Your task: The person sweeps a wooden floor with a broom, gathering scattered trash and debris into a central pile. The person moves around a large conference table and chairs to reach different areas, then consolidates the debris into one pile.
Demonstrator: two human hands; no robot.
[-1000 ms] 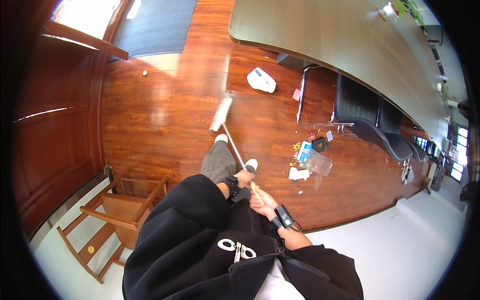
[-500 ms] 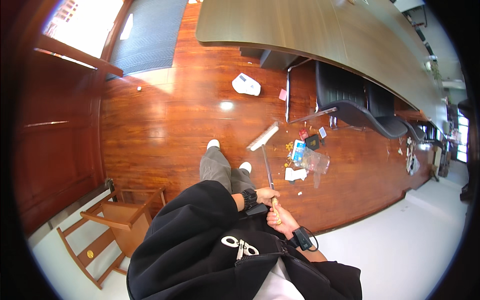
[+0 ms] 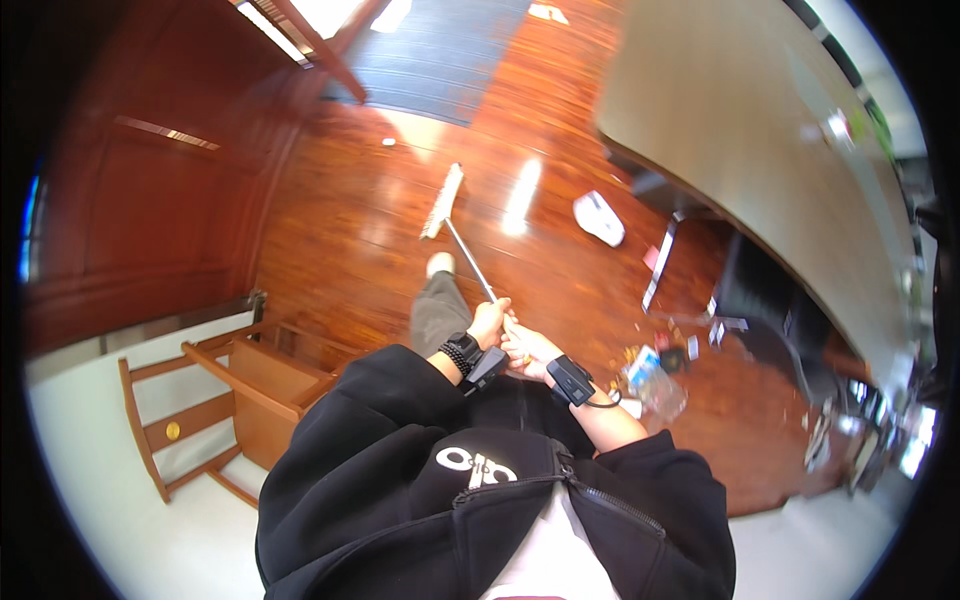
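Note:
A broom (image 3: pixel 470 258) with a long thin grey handle slants away from me, held in both hands. Its wide pale bristle head (image 3: pixel 443 202) is at the wooden floor, just beyond my shoe. My left hand (image 3: pixel 490 322) is wrapped round the handle higher up. Closer to my body, my right hand (image 3: pixel 530 352) grips the yellowish end of the handle. Right of my hands lies a heap of litter (image 3: pixel 655 382): clear plastic, a blue-and-white packet and small scraps. A white crumpled item (image 3: pixel 598 219) lies farther off, near the table. A small white scrap (image 3: pixel 388 142) sits beyond the broom head.
A long wooden table (image 3: pixel 720 110) fills the right, with a black chair (image 3: pixel 765 300) beneath it. At the left stand a dark red door (image 3: pixel 170 160) and a brown wooden chair (image 3: pixel 262 390). A grey mat (image 3: pixel 430 70) lies at the far side.
The broom head has swung left and away from the litter heap, toward the door side. My hands have moved with it, and my view has turned left. Both hands keep their grip.

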